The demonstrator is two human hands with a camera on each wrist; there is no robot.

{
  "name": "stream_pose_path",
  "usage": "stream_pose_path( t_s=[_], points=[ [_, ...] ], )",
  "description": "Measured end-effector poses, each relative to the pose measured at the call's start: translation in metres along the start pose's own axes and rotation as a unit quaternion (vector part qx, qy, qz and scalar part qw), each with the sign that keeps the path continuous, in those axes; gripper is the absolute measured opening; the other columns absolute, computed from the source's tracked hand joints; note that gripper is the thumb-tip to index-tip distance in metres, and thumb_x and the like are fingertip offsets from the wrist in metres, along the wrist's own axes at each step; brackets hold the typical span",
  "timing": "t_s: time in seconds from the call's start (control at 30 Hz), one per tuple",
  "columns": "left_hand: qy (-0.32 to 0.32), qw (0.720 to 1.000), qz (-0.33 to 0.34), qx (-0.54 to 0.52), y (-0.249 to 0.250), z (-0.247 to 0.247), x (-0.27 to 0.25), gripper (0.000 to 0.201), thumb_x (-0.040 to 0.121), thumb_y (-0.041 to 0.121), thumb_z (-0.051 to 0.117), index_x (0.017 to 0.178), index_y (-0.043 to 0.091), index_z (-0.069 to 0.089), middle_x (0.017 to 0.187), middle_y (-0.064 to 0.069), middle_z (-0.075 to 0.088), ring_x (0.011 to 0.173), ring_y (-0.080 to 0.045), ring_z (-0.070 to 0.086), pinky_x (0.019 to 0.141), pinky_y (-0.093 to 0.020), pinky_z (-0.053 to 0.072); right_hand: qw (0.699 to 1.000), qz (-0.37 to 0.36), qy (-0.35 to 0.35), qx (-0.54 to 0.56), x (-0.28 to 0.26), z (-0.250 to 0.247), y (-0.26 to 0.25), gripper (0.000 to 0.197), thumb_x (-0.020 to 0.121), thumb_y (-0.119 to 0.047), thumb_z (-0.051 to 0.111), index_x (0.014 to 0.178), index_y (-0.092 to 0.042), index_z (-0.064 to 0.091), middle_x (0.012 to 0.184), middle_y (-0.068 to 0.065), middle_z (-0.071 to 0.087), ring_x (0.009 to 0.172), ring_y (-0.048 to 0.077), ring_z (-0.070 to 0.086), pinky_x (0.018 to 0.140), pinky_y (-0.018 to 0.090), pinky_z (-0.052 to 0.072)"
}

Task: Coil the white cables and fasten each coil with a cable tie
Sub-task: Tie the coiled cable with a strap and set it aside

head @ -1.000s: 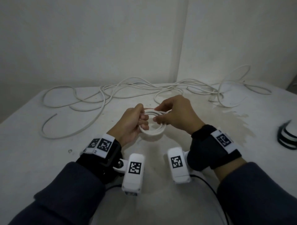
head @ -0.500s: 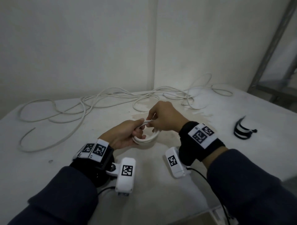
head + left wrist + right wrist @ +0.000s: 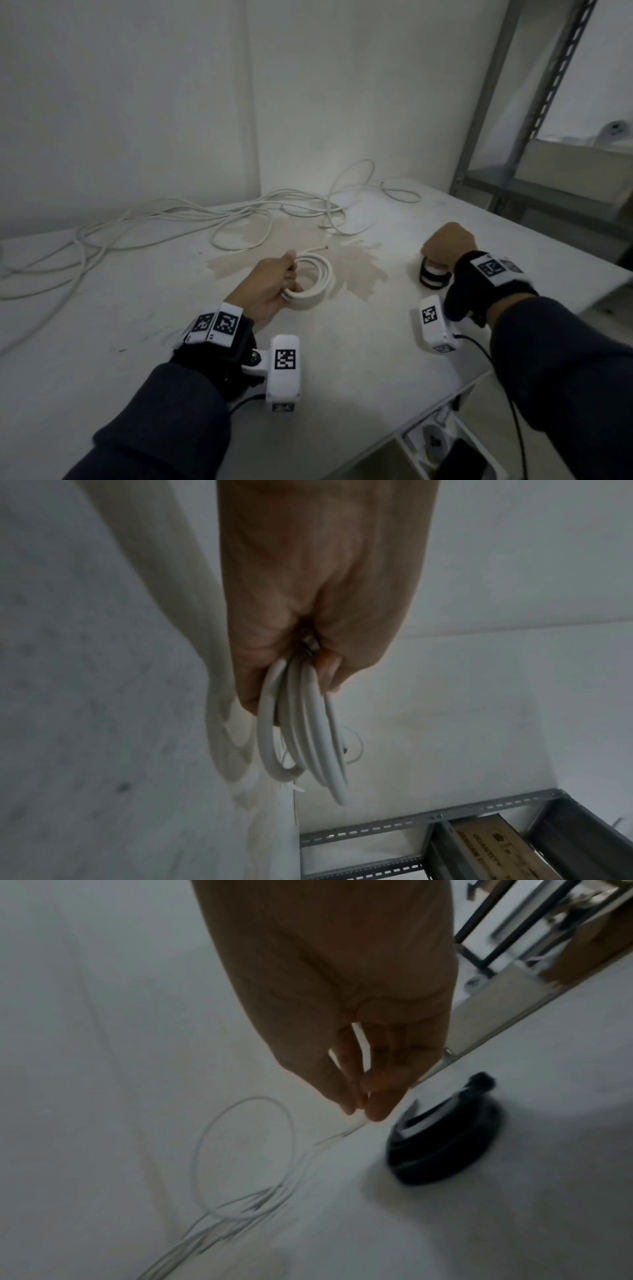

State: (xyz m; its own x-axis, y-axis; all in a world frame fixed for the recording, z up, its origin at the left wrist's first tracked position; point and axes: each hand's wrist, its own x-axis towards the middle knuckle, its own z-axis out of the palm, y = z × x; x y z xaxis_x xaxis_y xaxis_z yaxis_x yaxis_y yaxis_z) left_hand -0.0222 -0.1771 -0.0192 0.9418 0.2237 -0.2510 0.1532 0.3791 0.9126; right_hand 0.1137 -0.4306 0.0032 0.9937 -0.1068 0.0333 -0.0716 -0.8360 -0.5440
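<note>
The left hand (image 3: 265,291) grips a white cable coil (image 3: 313,279), fingers curled round its near side, just over the tabletop (image 3: 102,325); the right hand (image 3: 448,245) hovers over a black-and-white roll (image 3: 432,275) with fingertips (image 3: 377,1110) pinched together, seemingly empty; loose white cables (image 3: 171,219) sprawl behind.

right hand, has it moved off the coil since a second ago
Yes. The right hand has left the coil and gone right across the table to the black-and-white roll; the left hand holds the coil alone.
</note>
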Motion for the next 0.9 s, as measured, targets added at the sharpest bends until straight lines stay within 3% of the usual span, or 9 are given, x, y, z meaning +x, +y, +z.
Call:
stream_pose_path(
  t_s=[0.1,0.2,0.27,0.4,0.67,0.8,0.9],
  points=[
    [0.000,1.000,0.006,-0.016,-0.007,0.007,0.010,0.036,0.102,0.021,0.042,0.069,0.007,0.045,0.039,0.007,0.031,0.028,-0.004,0.027,0.039,-0.017,0.037,0.999,0.031,-0.033,-0.024,0.008,-0.012,0.023,0.019,0.079,-0.017,0.069,0.074,-0.003,0.057,0.091,0.021,0.069,0.088,0.035,0.068,0.064,0.031,0.049],
    [0.004,1.000,0.013,-0.017,-0.011,0.008,0.014,0.035,0.102,0.022,0.042,0.070,0.008,0.046,0.039,0.008,0.032,0.029,-0.004,0.027,0.045,-0.019,0.038,0.996,0.028,-0.087,-0.021,0.011,-0.015,0.031,0.027,0.073,-0.017,0.078,0.085,0.004,0.067,0.080,0.016,0.066,0.070,0.028,0.060,0.048,0.025,0.039],
    [0.004,1.000,0.010,-0.019,-0.012,0.006,0.016,0.034,0.102,0.022,0.042,0.072,0.007,0.046,0.040,0.008,0.032,0.030,-0.004,0.028,0.048,-0.020,0.039,0.995,0.016,-0.102,-0.019,0.010,-0.015,0.031,0.029,0.072,-0.015,0.080,0.091,0.005,0.070,0.075,0.014,0.065,0.066,0.027,0.057,0.045,0.023,0.035],
    [0.003,1.000,0.008,-0.025,-0.014,0.003,0.018,0.032,0.101,0.023,0.043,0.073,0.008,0.047,0.041,0.008,0.032,0.031,-0.003,0.028,0.048,-0.020,0.040,0.995,0.006,-0.101,-0.023,0.009,-0.017,0.026,0.028,0.073,-0.014,0.080,0.094,0.003,0.071,0.074,0.013,0.065,0.064,0.027,0.059,0.044,0.022,0.035],
    [-0.002,1.000,0.017,-0.011,-0.015,0.003,0.017,0.031,0.101,0.022,0.044,0.074,0.007,0.048,0.039,0.008,0.030,0.031,-0.004,0.027,0.047,-0.020,0.040,0.994,-0.013,-0.090,-0.057,0.006,-0.015,0.020,0.034,0.069,-0.018,0.082,0.092,0.003,0.070,0.088,0.016,0.070,0.087,0.032,0.068,0.054,0.025,0.045],
    [-0.006,1.000,0.021,-0.004,-0.016,0.004,0.018,0.031,0.101,0.022,0.044,0.074,0.007,0.048,0.040,0.007,0.030,0.032,-0.005,0.027,0.047,-0.021,0.042,0.998,0.000,-0.054,-0.019,0.007,-0.017,0.020,0.027,0.073,-0.016,0.077,0.089,0.003,0.068,0.078,0.013,0.062,0.074,0.030,0.059,0.051,0.024,0.039],
    [-0.004,1.000,0.022,0.000,-0.016,0.004,0.020,0.030,0.101,0.022,0.045,0.074,0.007,0.048,0.039,0.008,0.030,0.031,-0.005,0.027,0.044,-0.020,0.043,0.998,0.006,-0.027,0.062,0.003,-0.024,0.017,0.020,0.078,-0.015,0.074,0.075,0.002,0.063,0.068,0.010,0.055,0.065,0.028,0.052,0.049,0.024,0.035]
  ],
)
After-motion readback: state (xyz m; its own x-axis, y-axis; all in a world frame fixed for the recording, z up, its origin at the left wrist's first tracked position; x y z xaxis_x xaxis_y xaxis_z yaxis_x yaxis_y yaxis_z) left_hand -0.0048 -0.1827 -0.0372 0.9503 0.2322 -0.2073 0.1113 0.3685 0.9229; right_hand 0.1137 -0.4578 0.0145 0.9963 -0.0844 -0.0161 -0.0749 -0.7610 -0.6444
